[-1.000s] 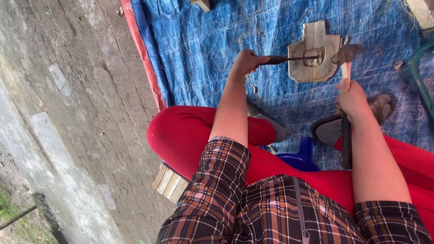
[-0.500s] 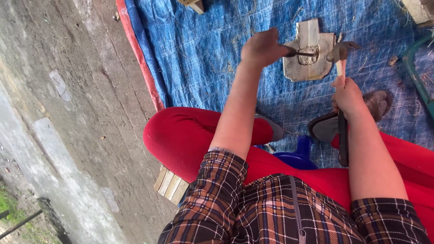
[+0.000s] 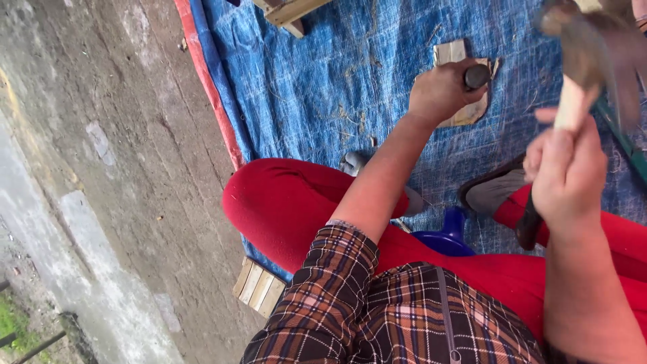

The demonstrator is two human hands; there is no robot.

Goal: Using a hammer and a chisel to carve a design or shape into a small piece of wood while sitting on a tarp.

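My left hand (image 3: 441, 91) is closed around a tool with a dark round handle end (image 3: 476, 76), held upright on a flat tan plate (image 3: 450, 54) that lies on the blue tarp (image 3: 323, 87). The hand hides the tool's tip. My right hand (image 3: 566, 172) grips the pale wooden handle of a hammer (image 3: 583, 47). It is raised above the plate at the upper right, and its head is blurred by motion. My legs in red trousers (image 3: 283, 202) are folded on the tarp below both hands.
A wooden plank (image 3: 290, 10) lies at the tarp's far edge. The tarp's red border (image 3: 209, 87) meets bare concrete floor (image 3: 101, 168) on the left. A slatted wooden seat (image 3: 259, 286), a blue plastic object (image 3: 445, 236), a dark sandal (image 3: 495, 189) and a green tube (image 3: 627, 145) are close by.
My right hand has lifted the hammer up off the plate toward the camera. My left hand has stayed closed on the tool at the plate. The view has moved closer.
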